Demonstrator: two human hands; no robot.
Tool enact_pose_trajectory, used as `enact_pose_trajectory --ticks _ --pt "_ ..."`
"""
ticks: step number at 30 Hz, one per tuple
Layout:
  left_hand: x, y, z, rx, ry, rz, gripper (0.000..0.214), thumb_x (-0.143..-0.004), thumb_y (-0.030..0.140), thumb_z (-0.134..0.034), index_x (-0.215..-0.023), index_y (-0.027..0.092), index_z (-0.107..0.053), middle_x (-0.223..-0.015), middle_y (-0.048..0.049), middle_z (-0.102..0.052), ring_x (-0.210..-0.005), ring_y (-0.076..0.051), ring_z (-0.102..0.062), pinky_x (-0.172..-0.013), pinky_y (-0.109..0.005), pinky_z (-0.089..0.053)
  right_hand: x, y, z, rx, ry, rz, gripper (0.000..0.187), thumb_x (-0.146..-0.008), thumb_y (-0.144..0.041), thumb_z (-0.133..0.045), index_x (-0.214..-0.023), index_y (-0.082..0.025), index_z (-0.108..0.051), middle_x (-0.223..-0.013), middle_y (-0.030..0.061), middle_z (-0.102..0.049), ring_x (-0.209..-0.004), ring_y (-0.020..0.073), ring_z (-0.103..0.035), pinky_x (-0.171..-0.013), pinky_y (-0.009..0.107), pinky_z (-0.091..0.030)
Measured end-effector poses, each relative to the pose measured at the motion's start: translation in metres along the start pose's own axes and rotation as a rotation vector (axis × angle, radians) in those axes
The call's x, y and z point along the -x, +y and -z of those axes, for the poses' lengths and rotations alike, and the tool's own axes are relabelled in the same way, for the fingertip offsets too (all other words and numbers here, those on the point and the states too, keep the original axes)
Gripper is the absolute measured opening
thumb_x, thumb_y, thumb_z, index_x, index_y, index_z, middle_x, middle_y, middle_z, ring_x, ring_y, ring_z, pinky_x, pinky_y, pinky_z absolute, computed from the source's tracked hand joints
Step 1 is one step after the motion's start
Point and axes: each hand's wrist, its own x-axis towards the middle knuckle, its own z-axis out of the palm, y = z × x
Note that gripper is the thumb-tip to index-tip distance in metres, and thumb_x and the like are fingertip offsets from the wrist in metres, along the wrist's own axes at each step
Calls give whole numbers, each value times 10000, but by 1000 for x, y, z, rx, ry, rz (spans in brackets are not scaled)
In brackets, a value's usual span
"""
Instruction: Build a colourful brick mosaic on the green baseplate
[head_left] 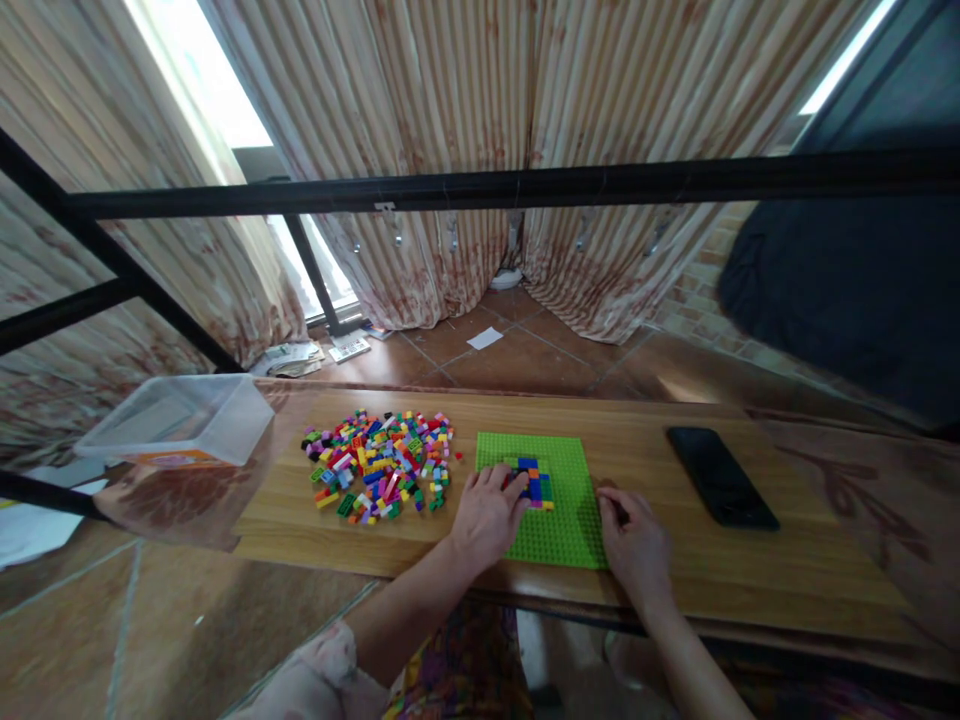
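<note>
A green studded baseplate (562, 535) lies on the wooden table. Toward its middle sits a small flat group of building bricks (534, 482) in blue, orange, green, yellow and other colours. My left hand (486, 512) reaches over the plate's left side, its bent fingers closed on bricks at the left of this group and partly hiding them. At the plate's right edge rests my right hand (637, 545), fingers curled and thumb close to them. Its fingertips are beside or touching the edge; whether something small is between them cannot be seen.
Left of the plate spreads a pile of loose coloured bricks (382, 465). A clear plastic box (187, 415) stands at the table's left end. A black phone (720, 475) lies to the right. Behind the table runs a black metal bar (465, 190) before striped curtains (420, 90).
</note>
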Motion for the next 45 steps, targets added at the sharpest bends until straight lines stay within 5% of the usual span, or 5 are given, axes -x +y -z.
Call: enact_pose_trajectory --ticks 10,18,23,45 --pt "18 4 7 88 157 81 405 -916 316 -470 -1309 224 -467 -1226 -101 -544 -1096 -247 -510 -950 -429 -446 -1 6 0 -14 12 65 350 -882 -437 -437 -885 -171 -665 -884 119 -679 -799 233 -625 -724 355 -477" --pt "71 -58 24 101 381 329 263 -850 130 -475 -1077 202 -588 -1048 -90 -614 -996 -225 -578 -891 -403 -501 0 7 0 -2 10 42 351 -875 -439 -445 -885 -171 -671 -891 119 -680 -796 236 -627 -702 346 -477" --pt "88 -84 32 -6 325 359 284 -813 141 -524 -1077 201 -611 -1041 -86 -612 -986 -247 -579 -874 -409 -504 1 9 -1 0 20 44 353 -874 -442 -448 -893 -169 -671 -896 117 -677 -782 230 -623 -721 353 -478" --pt "78 -87 22 -65 281 287 266 -845 137 -512 -1075 182 -638 -1018 -62 -698 -954 -233 -608 -903 -388 -456 0 5 0 -16 19 46 293 -873 -384 -468 -872 -168 -667 -871 104 -679 -777 218 -626 -723 338 -477"
